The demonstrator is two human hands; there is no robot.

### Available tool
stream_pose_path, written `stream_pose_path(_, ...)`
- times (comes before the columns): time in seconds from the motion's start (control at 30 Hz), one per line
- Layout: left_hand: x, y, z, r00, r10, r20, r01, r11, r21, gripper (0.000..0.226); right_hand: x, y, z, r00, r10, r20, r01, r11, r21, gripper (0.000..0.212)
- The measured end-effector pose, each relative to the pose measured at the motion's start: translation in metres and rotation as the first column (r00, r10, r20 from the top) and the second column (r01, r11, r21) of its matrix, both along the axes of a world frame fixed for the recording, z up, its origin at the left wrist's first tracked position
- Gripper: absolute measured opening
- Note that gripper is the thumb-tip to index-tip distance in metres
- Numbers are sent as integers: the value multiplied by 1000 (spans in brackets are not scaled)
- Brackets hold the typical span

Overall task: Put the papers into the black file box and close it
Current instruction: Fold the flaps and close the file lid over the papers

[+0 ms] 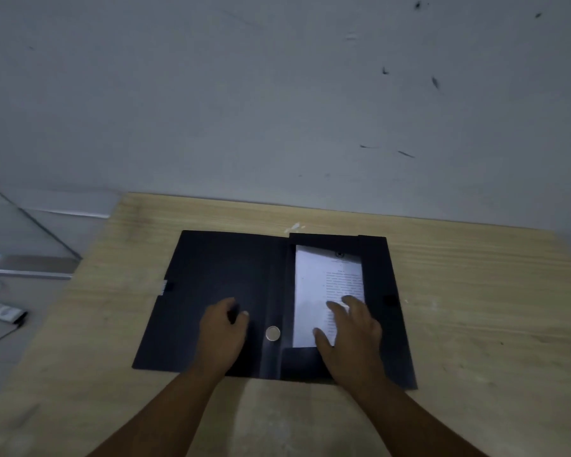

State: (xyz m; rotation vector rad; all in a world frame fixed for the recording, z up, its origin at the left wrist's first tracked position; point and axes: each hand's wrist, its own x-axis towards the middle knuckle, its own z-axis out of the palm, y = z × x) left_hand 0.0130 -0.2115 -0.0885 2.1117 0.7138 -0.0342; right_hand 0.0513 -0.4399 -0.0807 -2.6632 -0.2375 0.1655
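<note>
Right now I have the black file box [231, 291] lying open flat on the wooden table [475, 308], its lid spread out toward nine o'clock and its tray side at three o'clock. The papers [323, 285] already sit inside the tray, printed side up, between the black side walls. My right hand [350, 328] lies flat on the lower part of the sheets with fingers spread wide, pressing rather than gripping anything. My left hand [223, 324] rests on the inside of the lid, fingers loosely curled and holding nothing that I can see; the thumb lies toward the spine. A round metal finger ring [272, 333] shows on the spine between my two hands, at about six o'clock of the box.

I judge the loading done and the closing still to come. The risks I see from here: if I swing the lid over while my right hand is on the sheets, I will trap my fingers or drag the top page askew. A sheet riding up on the far wall at twelve o'clock could get creased and keep the lid from seating. The small tab at the lid's nine o'clock edge [165, 286] may miss its catch if the lid comes down skewed.
</note>
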Motion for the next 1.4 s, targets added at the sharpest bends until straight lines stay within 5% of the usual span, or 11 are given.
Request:
stream_pose_path(0.17, -29, 69, -11, 974, 123, -191, -72, 965, 252, 35, -15, 80, 6, 971, 192, -139, -165, 968, 187, 48)
stream_pose_path(0.47, -49, 122, -14, 945, 193, -263, -216, 974, -62, 57, -34, 174, -6, 872, 196, -448, -109, 971, 212, 60)
stream_pose_path(0.67, -46, 124, -3, 925, 185, -333, -170, 983, 73, 49, -49, 183, -21, 846, 190, -498, -200, 979, 34, 72)
stream_pose_path(1.17, -48, 156, -5, 949, 254, -189, -305, 891, -337, 23, -55, 196, -17, 859, 172, -482, -274, 950, -149, 71)
stream_pose_path(1.4, -46, 147, 23, 964, 253, -83, -250, 749, -614, 44, -48, 194, -7, 850, 95, -517, -67, 995, 72, 68)
